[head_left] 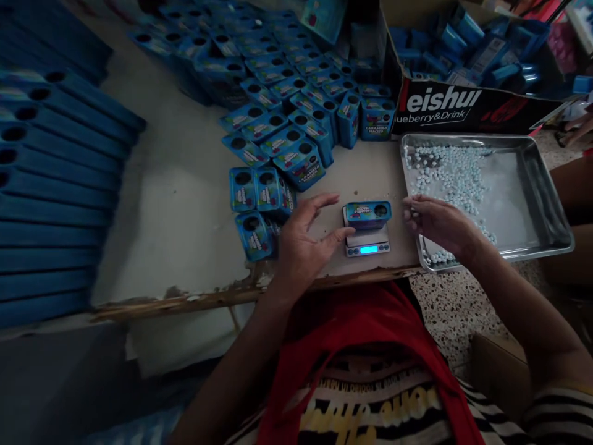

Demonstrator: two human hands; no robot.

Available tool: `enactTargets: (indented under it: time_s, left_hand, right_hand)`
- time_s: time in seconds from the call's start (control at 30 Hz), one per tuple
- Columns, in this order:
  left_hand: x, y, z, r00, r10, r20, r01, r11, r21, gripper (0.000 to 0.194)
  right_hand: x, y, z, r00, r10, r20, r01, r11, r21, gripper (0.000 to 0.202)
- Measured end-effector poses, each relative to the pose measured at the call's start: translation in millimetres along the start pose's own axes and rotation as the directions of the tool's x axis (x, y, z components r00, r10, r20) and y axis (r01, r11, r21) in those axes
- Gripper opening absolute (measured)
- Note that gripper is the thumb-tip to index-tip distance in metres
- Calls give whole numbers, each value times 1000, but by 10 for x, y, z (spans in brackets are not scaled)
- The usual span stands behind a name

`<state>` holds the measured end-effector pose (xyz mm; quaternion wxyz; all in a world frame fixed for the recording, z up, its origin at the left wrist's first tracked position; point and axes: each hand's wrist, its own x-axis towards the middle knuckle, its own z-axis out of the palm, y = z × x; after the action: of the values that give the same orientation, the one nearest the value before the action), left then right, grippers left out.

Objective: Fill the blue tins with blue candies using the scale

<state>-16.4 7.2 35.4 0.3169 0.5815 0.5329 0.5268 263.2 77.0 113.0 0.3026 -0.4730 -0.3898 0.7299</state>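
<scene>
A small blue candy box (369, 215) labelled "Caramelo Macizo" rests on a compact digital scale (352, 250) with a lit blue display. Just left of the box is my left hand (308, 238), its fingers and thumb spread with nothing between them. The thumb tip reaches the near left side of the box; whether it touches, I cannot tell. Over the left rim of a metal tray (532, 207), my right hand (438, 222) has its fingers pinched together, and small pale pieces show at the fingertips. White and light-blue candies (456, 179) lie scattered in the tray.
Many matching blue boxes (282, 114) stand grouped behind and left of the scale. Long blue stacks (50, 185) fill the left side. A cardboard carton (467, 105) of blue packs stands behind the tray. The table's worn wooden edge (185, 303) runs in front.
</scene>
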Motion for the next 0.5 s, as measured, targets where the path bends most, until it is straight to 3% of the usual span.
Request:
enactTargets:
  time_s: [0.1,0.3,0.5]
  left_hand:
    - [-40,112,-199,996,87,-35,-84,993,79,60]
    - [-21,328,-399,964,244,-101,-214,947,240,57]
    - [-9,409,-463,972,197,-127,-163,958,238,50]
  right_hand:
    - [-88,-73,-9,999,20,-32,-19,1000,14,20]
    - [-156,-204,125,998,-31,47,40,974,-222,30]
    - [-90,-336,321,987,-143,74,161,913,-375,44]
